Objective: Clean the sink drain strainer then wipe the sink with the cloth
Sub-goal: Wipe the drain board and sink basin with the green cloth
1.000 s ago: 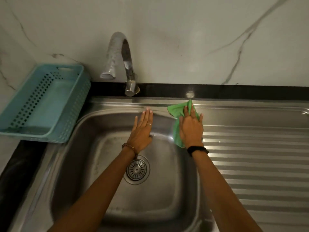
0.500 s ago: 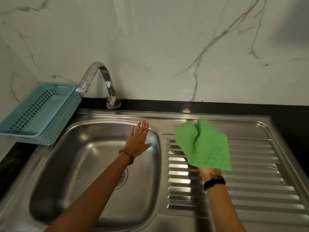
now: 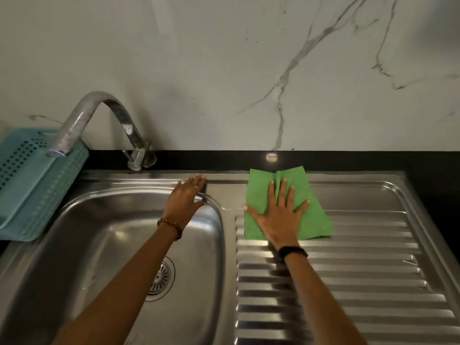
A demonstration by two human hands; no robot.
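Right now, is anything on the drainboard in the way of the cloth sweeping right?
Nothing visible. The right hand presses the green cloth flat at the drainboard's far left corner; the ribs to its right look bare.

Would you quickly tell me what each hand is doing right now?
Left hand: open, flat on the sink rim, holding nothing.
Right hand: open, fingers spread, pressing the green cloth onto the drainboard.

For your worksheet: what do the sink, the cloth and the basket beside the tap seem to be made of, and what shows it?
Sink: likely stainless steel; shiny, reflective, pressed ridges.
Cloth: soft green fabric, perhaps microfibre; matte, lies creased.
Basket: probably moulded plastic; even turquoise, regular holes.
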